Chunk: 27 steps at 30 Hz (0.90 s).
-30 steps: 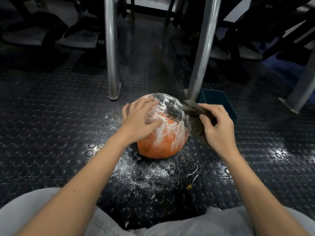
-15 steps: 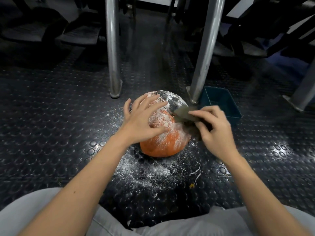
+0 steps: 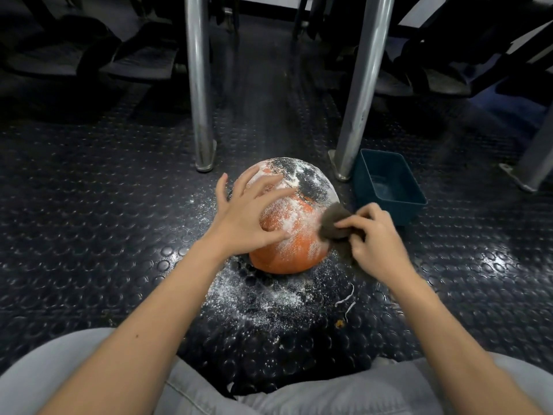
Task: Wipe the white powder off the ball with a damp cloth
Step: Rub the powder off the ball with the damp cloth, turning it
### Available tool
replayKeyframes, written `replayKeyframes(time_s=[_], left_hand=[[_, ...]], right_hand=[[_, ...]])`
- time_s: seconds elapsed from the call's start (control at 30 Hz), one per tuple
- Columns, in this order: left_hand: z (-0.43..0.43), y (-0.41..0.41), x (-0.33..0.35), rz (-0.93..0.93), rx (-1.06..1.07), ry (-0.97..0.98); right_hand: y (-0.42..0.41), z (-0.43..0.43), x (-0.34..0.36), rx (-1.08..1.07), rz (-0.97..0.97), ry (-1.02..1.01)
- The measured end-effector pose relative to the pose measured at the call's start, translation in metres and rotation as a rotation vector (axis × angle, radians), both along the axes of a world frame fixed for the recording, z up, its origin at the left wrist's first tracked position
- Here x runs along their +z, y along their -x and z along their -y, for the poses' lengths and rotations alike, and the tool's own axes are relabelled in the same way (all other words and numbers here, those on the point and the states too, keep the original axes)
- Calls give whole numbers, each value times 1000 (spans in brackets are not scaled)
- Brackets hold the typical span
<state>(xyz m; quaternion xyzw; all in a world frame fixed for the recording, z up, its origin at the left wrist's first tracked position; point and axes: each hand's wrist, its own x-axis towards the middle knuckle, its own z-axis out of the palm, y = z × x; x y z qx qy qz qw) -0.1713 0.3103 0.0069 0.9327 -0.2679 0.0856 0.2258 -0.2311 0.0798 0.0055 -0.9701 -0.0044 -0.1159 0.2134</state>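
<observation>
**Powdered ball steadied on the floor, cloth at its right flank**

The ball [image 3: 294, 253] sits on a dark studded floor [image 3: 89, 205], straight ahead of the seated person and between their 2 forearms. Its lower half shows orange. Its upper part is dark and heavily dusted with white powder, and streaks of powder run down the near face.

The left hand [image 3: 245, 220] lies on the ball's upper left side, fingers spread wide and thumb stretched along the near face. It curls round nothing.

The right hand [image 3: 380, 241] is bunched at the ball's right side, its fingers and thumb pinching a crumpled grey-brown cloth [image 3: 330, 224]. The front of the cloth touches the ball's surface where orange meets powder.

Spilled powder [image 3: 260, 298] is scattered on the floor just in front of the ball and around its base. A few pale scraps [image 3: 347, 298] lie near the right forearm.

A dark teal tub [image 3: 363, 178] stands just beyond the right hand, near the ball but apart from it. 2 metal legs rise behind: 1 [image 3: 199, 85] to the left of the ball and 1 [image 3: 363, 85] beside the tub. Grey trousers [image 3: 269, 393] fill the bottom edge.
</observation>
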Motion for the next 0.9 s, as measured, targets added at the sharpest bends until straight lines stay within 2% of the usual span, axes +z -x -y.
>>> replayKeyframes(time_s=[0.03, 0.1, 0.2, 0.3, 0.4, 0.43, 0.5, 0.57, 0.6, 0.67, 0.77, 0.83, 0.9], left_hand=[[0, 0, 0, -5, 2, -12], [2, -1, 0, -12, 3, -26], [3, -1, 0, -27, 16, -26], [1, 0, 1, -36, 26, -11], [1, -1, 0, -52, 39, -4], [1, -2, 0, -57, 42, 0], [2, -3, -1, -66, 50, 13], [2, -4, -2, -73, 63, 20], [1, -4, -2, -73, 67, 20], [0, -5, -3, -74, 68, 25], [0, -5, -2, -88, 63, 30], [1, -4, -2, -96, 63, 26], [2, -5, -2, -98, 64, 29]], right_hand=[[-2, 6, 1, -72, -15, 38], [-3, 8, 10, -142, 95, 11], [1, -10, 17, 4, 281, -119], [7, -21, 4, 151, 96, -133], [4, -4, 0, -5, -45, 0], [3, 1, 3, -70, -43, 45], [1, 2, 14, -149, 90, -12], [2, -6, 20, -67, 264, -134], [3, -10, 18, 21, 287, -158], [4, -14, 6, 159, 165, -159], [1, -4, -5, 40, -94, -21], [-1, 5, 1, -89, -91, 76], [-1, 4, 13, -108, 64, -57]])
